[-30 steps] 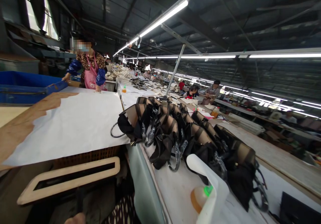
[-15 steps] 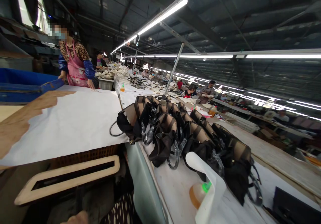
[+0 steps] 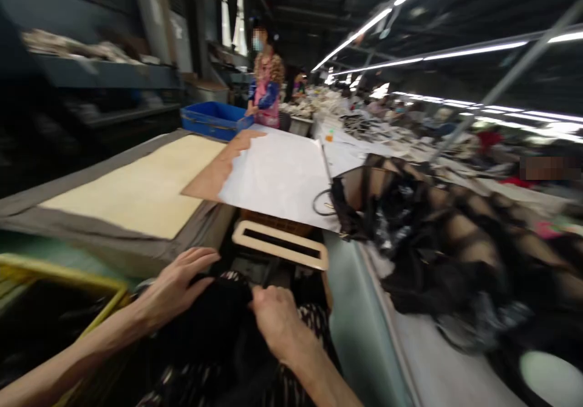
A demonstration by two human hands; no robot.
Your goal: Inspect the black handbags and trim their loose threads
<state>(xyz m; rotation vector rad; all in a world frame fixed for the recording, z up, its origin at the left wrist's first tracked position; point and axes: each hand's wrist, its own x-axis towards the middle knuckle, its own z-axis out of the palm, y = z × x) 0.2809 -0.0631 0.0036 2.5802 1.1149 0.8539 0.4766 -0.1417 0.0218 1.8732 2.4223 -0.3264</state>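
Note:
On my lap lies a black fabric piece (image 3: pixel 214 328); its full shape is hard to make out against my dark patterned clothing. My right hand (image 3: pixel 276 316) is closed on the fabric's right edge. Over its left side reaches my left hand (image 3: pixel 189 279), fingers stretched out and thumb apart, lying against or just above the cloth. Beyond the hands stands a pale oblong frame (image 3: pixel 277 228) with a dark slot. To the right, several black handbags (image 3: pixel 355 194) with tan linings and plastic-wrapped handles crowd the worktable (image 3: pixel 430 358), blurred by motion.
A white sheet (image 3: pixel 282 176) covers a board ahead. Left of it is a cream-topped table (image 3: pixel 136 182). A yellow crate (image 3: pixel 59 270) with dark contents sits low at my left. A blue bin (image 3: pixel 216 118) and a person in a pink apron (image 3: pixel 266 94) are farther back.
My view has swung left and down, bringing the cream-topped table and yellow crate into sight. Both hands now show over my lap; earlier only part of one hand appeared at the bottom edge.

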